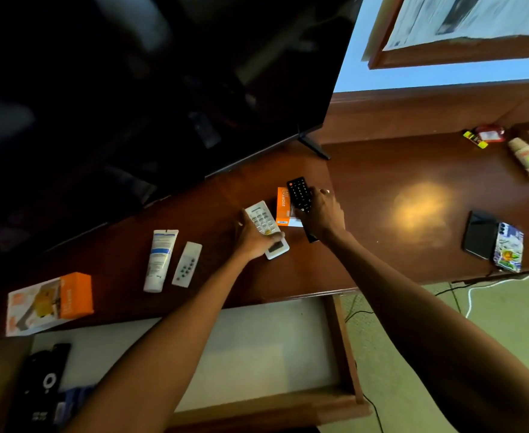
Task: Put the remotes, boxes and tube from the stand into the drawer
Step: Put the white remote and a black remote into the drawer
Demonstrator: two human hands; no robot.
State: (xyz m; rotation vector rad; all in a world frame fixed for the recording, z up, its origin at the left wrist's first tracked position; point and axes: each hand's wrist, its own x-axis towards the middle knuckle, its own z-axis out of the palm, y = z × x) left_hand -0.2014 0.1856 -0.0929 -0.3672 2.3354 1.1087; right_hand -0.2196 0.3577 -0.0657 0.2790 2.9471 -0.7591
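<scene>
Pulled open at 6 o'clock, the drawer (pixel 344 339) waits. Toward 12, the white remote (pixel 266 228) is gripped by the left hand (pixel 252 237) and the black remote (pixel 300 195) by the right hand (pixel 321 214) — fingers closed, likely for lifting. Tube (pixel 159 260) untouched at 9 — on the stand (pixel 397 198).

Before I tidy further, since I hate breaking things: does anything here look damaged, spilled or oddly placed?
Nothing looks damaged or spilled. The large orange box overhangs the stand's front edge above the open drawer. The tube and small white remote lie flat and skewed.
</scene>
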